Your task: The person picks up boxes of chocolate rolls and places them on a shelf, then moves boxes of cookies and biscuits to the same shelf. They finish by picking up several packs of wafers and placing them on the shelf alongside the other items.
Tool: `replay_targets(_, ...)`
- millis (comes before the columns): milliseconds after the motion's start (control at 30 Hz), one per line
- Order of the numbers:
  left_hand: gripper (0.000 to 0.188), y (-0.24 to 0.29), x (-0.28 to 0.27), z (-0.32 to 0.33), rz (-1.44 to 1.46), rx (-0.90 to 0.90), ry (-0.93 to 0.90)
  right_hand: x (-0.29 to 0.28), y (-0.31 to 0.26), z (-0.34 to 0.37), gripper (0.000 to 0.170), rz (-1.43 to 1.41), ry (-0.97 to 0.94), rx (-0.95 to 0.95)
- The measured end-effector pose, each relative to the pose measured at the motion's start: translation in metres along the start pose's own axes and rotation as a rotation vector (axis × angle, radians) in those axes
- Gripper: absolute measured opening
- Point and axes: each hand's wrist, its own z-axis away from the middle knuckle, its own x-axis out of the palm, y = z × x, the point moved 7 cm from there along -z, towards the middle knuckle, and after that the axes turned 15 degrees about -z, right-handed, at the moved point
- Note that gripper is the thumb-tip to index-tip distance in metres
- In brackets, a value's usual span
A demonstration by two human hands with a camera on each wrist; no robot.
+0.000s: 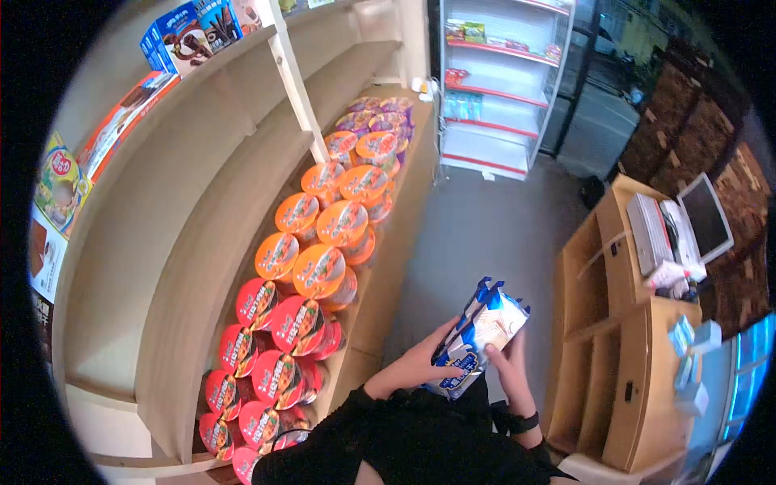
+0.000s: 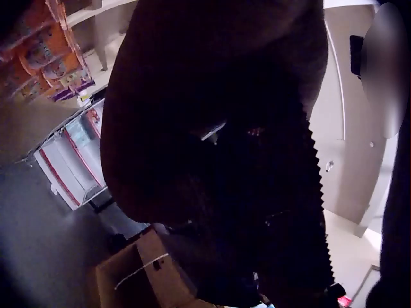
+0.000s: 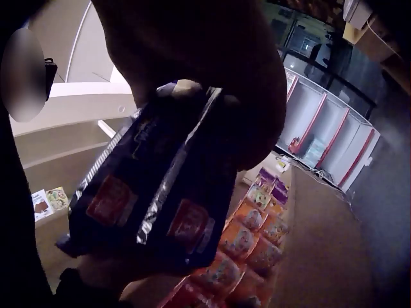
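Observation:
In front of the body, a shiny blue-and-white snack packet (image 1: 477, 335) is held between both hands in the head view. My left hand (image 1: 416, 361) grips its left side near the lower end. From the right, my right hand (image 1: 509, 368) holds the packet with the thumb on its front face. The right wrist view shows the packet's dark blue back (image 3: 151, 186), with a silvery seam down the middle and two reddish prints. A dark, shadowed hand (image 2: 212, 115) fills much of the left wrist view, hiding the packet there.
Instant noodle tubs with orange lids (image 1: 343, 222) and red lids (image 1: 275, 376) stand stacked along the left shelf (image 1: 202, 267). Boxed snacks (image 1: 182, 40) line the shelf above. A white rack (image 1: 489, 145) is at the far end; a wooden counter (image 1: 606, 323) with a monitor stands right.

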Motion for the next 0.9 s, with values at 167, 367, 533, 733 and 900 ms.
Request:
replay_targets(167, 0.094, -0.009, -0.039, -0.091, -0.306, 0.051, 0.271, -0.011, -0.107, -0.097, 0.088, 0.83, -0.005, -0.565)
replay_targets(367, 0.099, 0.009, -0.059, -0.176, -0.739, -0.229, 0.293, 0.024, -0.113, -0.175, 0.075, 1.043, -0.849, -0.543)
replay_targets(533, 0.104, 0.022, -0.076, -0.223, -0.918, -0.178, 0.461, 0.005, -0.083, -0.243, 0.082, 1.303, -0.877, -0.546)
replay_targets(733, 0.103, 0.022, -0.099, -0.267, -1.087, -0.137, 0.32, 0.002, -0.055, -0.31, 0.072, 1.275, -1.127, -0.448)
replay_targets(900, 0.1, 0.007, -0.142, -0.304, -1.075, -0.144, 0.33, 0.008, -0.043, -0.372, 0.068, 1.164, -1.118, -0.525)
